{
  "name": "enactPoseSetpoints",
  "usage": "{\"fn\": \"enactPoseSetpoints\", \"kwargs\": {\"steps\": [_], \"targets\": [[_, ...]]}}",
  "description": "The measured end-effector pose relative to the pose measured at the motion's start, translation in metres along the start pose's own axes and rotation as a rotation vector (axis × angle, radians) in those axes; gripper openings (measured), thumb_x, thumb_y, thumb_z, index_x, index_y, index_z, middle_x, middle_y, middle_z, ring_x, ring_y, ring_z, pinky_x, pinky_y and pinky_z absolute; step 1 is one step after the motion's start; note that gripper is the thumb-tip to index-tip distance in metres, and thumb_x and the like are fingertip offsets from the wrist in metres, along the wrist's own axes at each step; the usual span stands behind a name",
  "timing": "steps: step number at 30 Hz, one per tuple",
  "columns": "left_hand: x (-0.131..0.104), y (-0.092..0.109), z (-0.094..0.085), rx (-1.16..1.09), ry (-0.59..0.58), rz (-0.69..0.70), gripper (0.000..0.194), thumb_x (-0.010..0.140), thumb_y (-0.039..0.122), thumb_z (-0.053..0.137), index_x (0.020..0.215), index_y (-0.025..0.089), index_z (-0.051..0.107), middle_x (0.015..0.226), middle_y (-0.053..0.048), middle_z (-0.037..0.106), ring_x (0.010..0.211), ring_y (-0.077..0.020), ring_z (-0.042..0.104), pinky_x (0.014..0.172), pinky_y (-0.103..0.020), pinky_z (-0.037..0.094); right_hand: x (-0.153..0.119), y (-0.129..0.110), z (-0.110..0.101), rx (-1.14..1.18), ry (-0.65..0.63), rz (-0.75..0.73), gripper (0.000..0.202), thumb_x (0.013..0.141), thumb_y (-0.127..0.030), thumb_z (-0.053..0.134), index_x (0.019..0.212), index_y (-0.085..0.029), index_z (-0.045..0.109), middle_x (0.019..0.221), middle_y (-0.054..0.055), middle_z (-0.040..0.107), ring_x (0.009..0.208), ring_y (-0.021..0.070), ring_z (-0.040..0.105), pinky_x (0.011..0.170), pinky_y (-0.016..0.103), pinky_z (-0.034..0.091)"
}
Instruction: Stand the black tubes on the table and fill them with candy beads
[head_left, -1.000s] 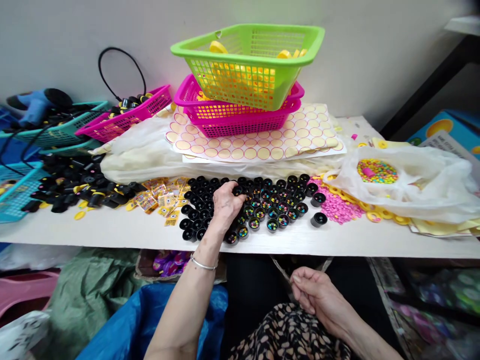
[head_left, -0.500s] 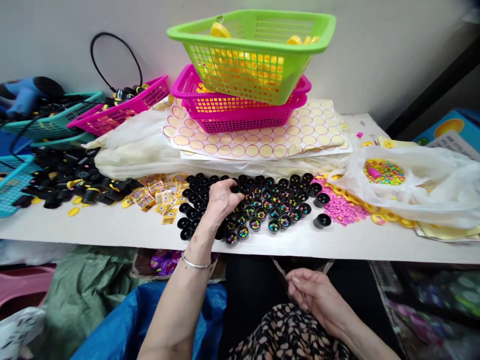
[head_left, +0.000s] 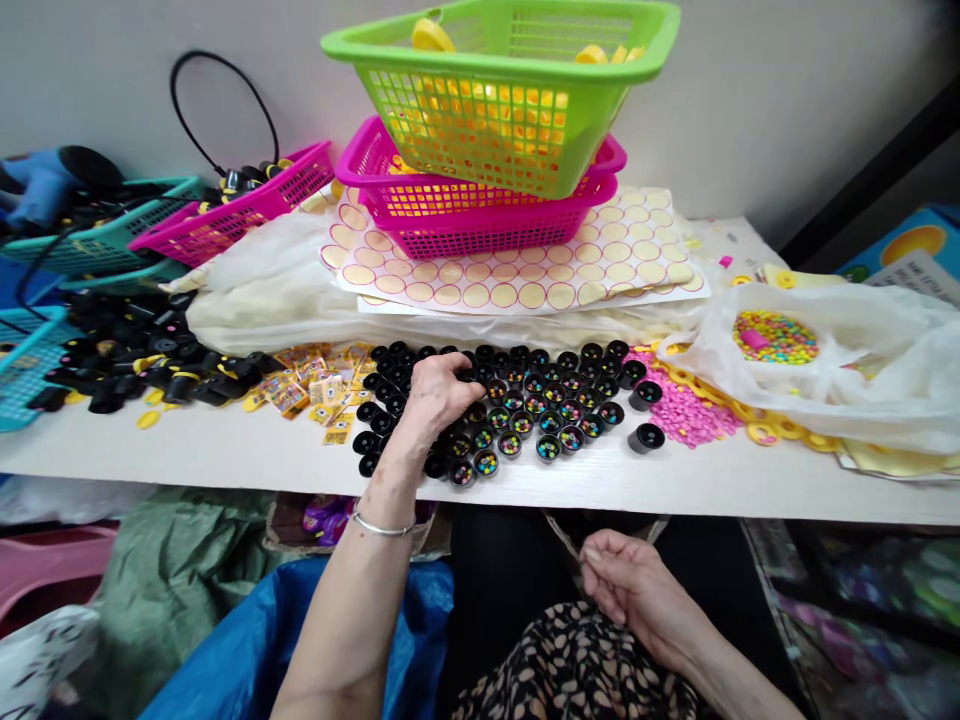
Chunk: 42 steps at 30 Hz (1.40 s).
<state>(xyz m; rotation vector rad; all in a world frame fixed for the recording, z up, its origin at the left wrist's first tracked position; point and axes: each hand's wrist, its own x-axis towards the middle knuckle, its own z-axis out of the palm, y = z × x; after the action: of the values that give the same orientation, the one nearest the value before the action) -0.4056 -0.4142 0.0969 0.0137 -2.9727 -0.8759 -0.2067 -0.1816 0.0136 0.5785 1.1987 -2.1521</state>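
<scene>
My left hand (head_left: 441, 398) is over the crowd of small black cups (head_left: 550, 447), its fingers bent down among them. Thumb and index finger come close around the top of one cup; what they pinch, if anything, is hidden. Many cups to the hand's right contain small coloured beads or candies (head_left: 571, 438), while those to its left look dark inside. My right hand (head_left: 637, 590) rests over my lap below the table edge, its thumb laid against curled fingers and nothing visible in it. One black cup (head_left: 646, 438) stands apart at the right.
Pink pieces (head_left: 694, 405) lie beside yellow rings and an open white bag (head_left: 862, 370). At the back, a green basket (head_left: 502, 65) sits on magenta baskets (head_left: 487, 240) over sticker sheets (head_left: 637, 240). Small printed packets (head_left: 315, 385) and piled black parts (head_left: 150, 340) occupy the left.
My left hand has shifted very slightly left over the cups, fingers still bent down. My right hand stays over my lap. The view has tilted a little.
</scene>
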Motion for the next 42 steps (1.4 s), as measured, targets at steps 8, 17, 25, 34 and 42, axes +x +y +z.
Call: {"fn": "enactPoseSetpoints", "kwargs": {"steps": [8, 17, 25, 34, 42], "targets": [[-0.001, 0.001, -0.002, -0.05, -0.08, 0.001, 0.036, 0.056, 0.025, 0.065, 0.09, 0.018, 0.073, 0.069, 0.0, 0.066, 0.069, -0.0175, 0.059, 0.069, -0.026, 0.047, 0.001, -0.003, 0.003, 0.019, -0.002, 0.021, 0.025, 0.068, -0.03, 0.076, 0.075, -0.013, 0.059, 0.065, 0.004, 0.064, 0.048, 0.0069, 0.048, 0.043, 0.019, 0.03], [-0.001, 0.002, -0.009, 0.05, -0.073, -0.007, 0.032, 0.059, 0.032, 0.066, 0.086, 0.018, 0.074, 0.072, -0.003, 0.068, 0.075, -0.0201, 0.062, 0.071, -0.028, 0.046, 0.002, 0.0, 0.002, 0.013, 0.0, 0.03, 0.026, 0.069, -0.032, 0.076, 0.074, -0.013, 0.06, 0.06, 0.003, 0.062, 0.042, 0.0053, 0.044, 0.04, 0.018, 0.026], [0.0, -0.005, -0.012, -0.041, -0.04, -0.051, 0.041, 0.059, 0.032, 0.066, 0.096, 0.017, 0.073, 0.078, -0.002, 0.07, 0.076, -0.0187, 0.062, 0.073, -0.026, 0.047, 0.001, 0.002, 0.002, 0.01, 0.003, 0.023, 0.026, 0.068, -0.032, 0.076, 0.073, -0.013, 0.059, 0.059, 0.002, 0.061, 0.041, 0.0046, 0.042, 0.039, 0.017, 0.025], [0.003, -0.003, -0.008, 0.042, -0.176, 0.248, 0.041, 0.054, 0.016, 0.061, 0.093, 0.018, 0.073, 0.088, -0.003, 0.068, 0.075, -0.0176, 0.058, 0.07, -0.027, 0.046, 0.001, 0.003, 0.0, 0.003, -0.004, 0.003, 0.026, 0.069, -0.031, 0.076, 0.074, -0.012, 0.058, 0.06, 0.002, 0.061, 0.042, 0.0042, 0.042, 0.04, 0.017, 0.025], [0.005, -0.012, -0.006, -0.257, -0.094, 0.067, 0.042, 0.057, 0.038, 0.069, 0.09, 0.012, 0.071, 0.063, 0.002, 0.056, 0.061, -0.0128, 0.049, 0.058, -0.024, 0.04, 0.0, 0.002, -0.001, 0.002, -0.016, -0.009, 0.027, 0.069, -0.031, 0.075, 0.075, -0.012, 0.058, 0.06, 0.002, 0.061, 0.042, 0.0042, 0.041, 0.04, 0.017, 0.024]]}}
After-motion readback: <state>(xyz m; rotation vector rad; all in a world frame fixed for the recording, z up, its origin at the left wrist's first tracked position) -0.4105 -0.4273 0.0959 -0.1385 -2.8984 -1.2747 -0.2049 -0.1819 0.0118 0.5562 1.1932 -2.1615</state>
